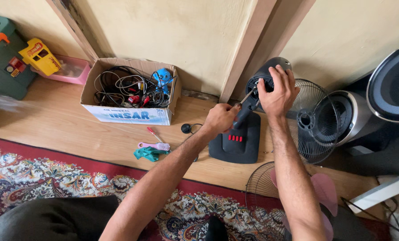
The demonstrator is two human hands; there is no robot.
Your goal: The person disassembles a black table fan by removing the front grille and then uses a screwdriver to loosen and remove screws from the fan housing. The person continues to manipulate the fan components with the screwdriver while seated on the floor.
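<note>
The fan motor [266,78] stands on its dark base [236,143] on the wood floor [52,125], hard against the far wall. The right hand [277,91] is clenched over the top of the motor housing, steadying it. The left hand [219,119] is closed around a screwdriver [246,97] whose shaft slants up and right to the side of the housing (the tip itself is hidden, so I cannot tell whether it sits in a screw).

To do this well, keep the shaft in line with the screw rather than slanted, and press inward while turning so the tip does not slip out. The right hand should brace directly against that push, or the motor may pivot on its neck. Any loose screw is best set down at once near the base. The wire grille [317,120] leans just right of the motor, and a pink blade [326,189] lies on the near grille [264,187], both clear of the left arm's swing.
</note>
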